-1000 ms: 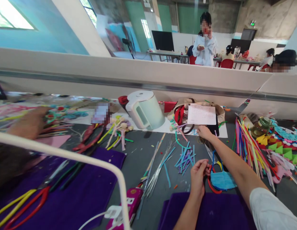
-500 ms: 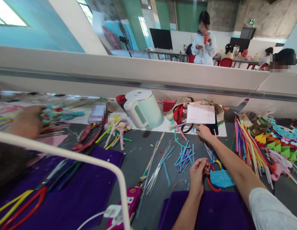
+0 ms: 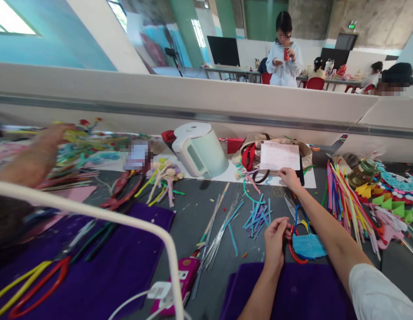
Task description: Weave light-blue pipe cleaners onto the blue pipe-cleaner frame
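Observation:
My right hand (image 3: 291,180) reaches forward, its closed fingers at the lower edge of a handwritten sheet of paper (image 3: 279,155). A black flat device (image 3: 300,175) shows behind the sheet, in front of a beige bag (image 3: 305,154). My left hand (image 3: 276,234) is closed in a pinch above the table; what the fingertips hold is too small to make out. Beside it lie a red scissor handle (image 3: 295,255) and a small blue bag-shaped piece (image 3: 309,246) with a loop. Cut blue and purple pipe cleaner pieces (image 3: 258,218) are scattered left of my hands.
A folded purple cloth (image 3: 253,289) lies under my left forearm. A white kettle (image 3: 201,151) stands ahead; bundled pipe cleaners (image 3: 346,200) and a glass jar (image 3: 363,173) are right. Further left are a co-worker's hand (image 3: 35,153), large scissors (image 3: 43,280) and a curved white tube (image 3: 153,226).
My right hand has moved slightly forward and right to the sheet's lower edge. My left hand is almost still. The co-worker's hand has moved up, by yellow and red craft pieces.

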Demonstrator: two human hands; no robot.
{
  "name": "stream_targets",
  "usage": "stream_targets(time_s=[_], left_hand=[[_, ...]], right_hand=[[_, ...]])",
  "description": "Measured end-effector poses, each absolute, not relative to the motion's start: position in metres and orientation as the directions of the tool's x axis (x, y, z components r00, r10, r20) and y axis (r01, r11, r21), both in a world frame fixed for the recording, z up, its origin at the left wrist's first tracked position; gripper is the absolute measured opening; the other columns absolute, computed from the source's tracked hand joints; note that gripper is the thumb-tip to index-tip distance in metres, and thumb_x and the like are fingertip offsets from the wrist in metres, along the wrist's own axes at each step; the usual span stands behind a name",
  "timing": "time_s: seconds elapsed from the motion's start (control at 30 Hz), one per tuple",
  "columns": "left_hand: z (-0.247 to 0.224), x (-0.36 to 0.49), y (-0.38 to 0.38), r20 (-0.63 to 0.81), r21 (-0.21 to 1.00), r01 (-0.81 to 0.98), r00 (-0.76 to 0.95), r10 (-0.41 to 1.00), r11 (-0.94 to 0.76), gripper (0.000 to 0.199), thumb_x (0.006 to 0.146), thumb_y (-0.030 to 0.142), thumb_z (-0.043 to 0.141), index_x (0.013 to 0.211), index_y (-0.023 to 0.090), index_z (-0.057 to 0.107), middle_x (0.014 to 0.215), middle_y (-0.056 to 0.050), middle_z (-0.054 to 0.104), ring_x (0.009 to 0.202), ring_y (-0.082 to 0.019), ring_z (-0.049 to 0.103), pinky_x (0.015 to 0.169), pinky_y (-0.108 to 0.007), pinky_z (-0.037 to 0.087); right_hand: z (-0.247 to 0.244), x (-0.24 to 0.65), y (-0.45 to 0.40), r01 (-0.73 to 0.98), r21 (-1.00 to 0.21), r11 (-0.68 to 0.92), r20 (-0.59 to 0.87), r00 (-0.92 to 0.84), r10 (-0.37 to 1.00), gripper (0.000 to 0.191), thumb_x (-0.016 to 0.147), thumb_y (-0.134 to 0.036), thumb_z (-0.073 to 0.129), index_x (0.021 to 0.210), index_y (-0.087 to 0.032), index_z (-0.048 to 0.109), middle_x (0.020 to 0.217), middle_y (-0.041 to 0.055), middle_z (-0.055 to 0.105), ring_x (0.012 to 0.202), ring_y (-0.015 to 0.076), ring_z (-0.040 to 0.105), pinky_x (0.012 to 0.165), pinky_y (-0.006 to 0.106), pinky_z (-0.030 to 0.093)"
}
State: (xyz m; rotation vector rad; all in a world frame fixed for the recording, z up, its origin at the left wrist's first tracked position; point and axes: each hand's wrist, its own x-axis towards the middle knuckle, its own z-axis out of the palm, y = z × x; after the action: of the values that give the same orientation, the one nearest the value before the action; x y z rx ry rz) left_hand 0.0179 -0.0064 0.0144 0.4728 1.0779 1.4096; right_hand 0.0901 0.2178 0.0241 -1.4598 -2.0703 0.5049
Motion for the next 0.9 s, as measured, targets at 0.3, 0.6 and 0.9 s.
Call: stream_targets(time_s=[0.3,0.6,0.9], left_hand=[[0.013,-0.004,0.003,-0.197,0.858,-0.49,-0.593,0.781,-0.156,0.028,0.068,0.036,0.069,0.085,0.014,0.066,0.061,0.002,0.057,0.045,-0.006,0.045,0.042,-0.018,0.035],[0.004,-0.034,0.018,-0.118,0.876,-0.364,-0.8,0.589,-0.318,0.029,0.069,0.033,0.064,0.091,0.015,0.061,0.063,0.004,0.053,0.047,-0.006,0.044,0.043,-0.017,0.033],[-0.004,-0.023,0.018,-0.101,0.939,-0.333,-0.495,0.863,-0.082,0.034,0.063,0.041,0.072,0.082,0.014,0.067,0.06,0.002,0.056,0.049,-0.008,0.049,0.042,-0.017,0.037]], right_hand=[[0.046,0.096,0.138,0.708,-0.587,0.393,0.101,-0.418,0.903,0.012,0.079,-0.02,0.057,0.08,-0.021,0.069,0.078,0.0004,0.068,0.072,0.0132,0.059,0.064,0.02,0.038],[0.025,0.063,0.064,0.842,-0.388,0.374,-0.092,-0.439,0.894,0.021,0.08,-0.038,0.059,0.079,-0.02,0.069,0.09,0.0077,0.069,0.085,0.0192,0.063,0.068,0.024,0.041],[0.022,0.086,0.06,0.566,-0.794,0.223,0.049,-0.307,0.95,0.021,0.081,-0.033,0.057,0.067,-0.019,0.065,0.062,-0.0003,0.065,0.059,0.0127,0.058,0.054,0.02,0.037]])
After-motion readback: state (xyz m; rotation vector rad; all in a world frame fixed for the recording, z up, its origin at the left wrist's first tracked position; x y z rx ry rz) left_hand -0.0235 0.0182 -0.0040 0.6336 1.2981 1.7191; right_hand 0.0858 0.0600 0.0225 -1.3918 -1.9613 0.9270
